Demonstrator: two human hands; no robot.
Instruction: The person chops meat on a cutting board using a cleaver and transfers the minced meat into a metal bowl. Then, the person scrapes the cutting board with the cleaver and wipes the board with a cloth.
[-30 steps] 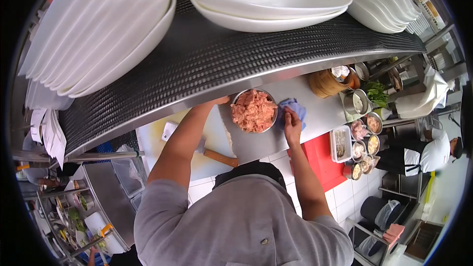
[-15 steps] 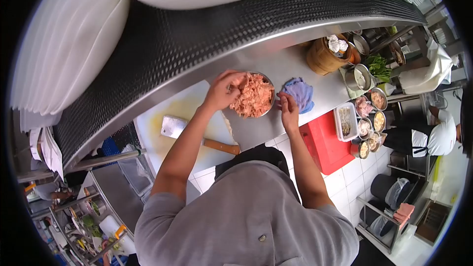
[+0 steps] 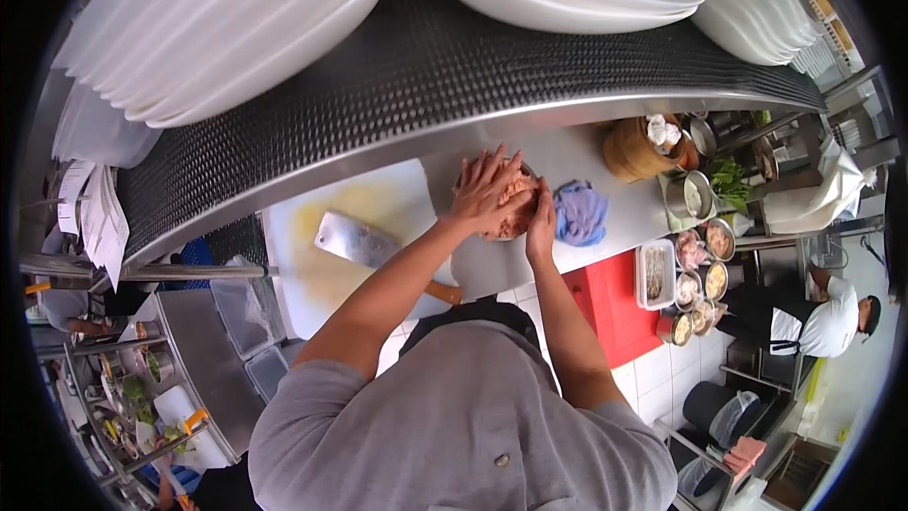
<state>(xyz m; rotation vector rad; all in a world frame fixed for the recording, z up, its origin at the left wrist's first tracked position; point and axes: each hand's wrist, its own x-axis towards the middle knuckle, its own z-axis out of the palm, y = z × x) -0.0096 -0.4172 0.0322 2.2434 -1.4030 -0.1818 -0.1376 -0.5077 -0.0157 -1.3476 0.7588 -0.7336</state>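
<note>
Minced meat (image 3: 514, 213) fills a round metal bowl (image 3: 532, 171) on the steel counter. My left hand (image 3: 484, 191) lies on top of the meat, palm down with fingers spread. Around the bowl's right side curves my right hand (image 3: 540, 223), its fingers together and holding the side. Just right of that hand is a crumpled bluish-purple cloth (image 3: 580, 213). To the left, a cleaver (image 3: 357, 240) with a wooden handle rests on a stained white cutting board (image 3: 402, 191), partly beneath my left forearm.
Stacked white plates (image 3: 274, 28) stand on the black-matted shelf (image 3: 416, 66) above. A bamboo steamer (image 3: 632, 149) sits at the counter's far right. A red container (image 3: 615, 308), a clear tub (image 3: 656, 274) and several food bowls are lower right. A co-worker (image 3: 818, 317) stands farther right.
My left hand has gone from the bowl's left edge to flat on the meat, fingers spread. My right hand has moved from beside the cloth to the bowl's side. The camera view has shifted.
</note>
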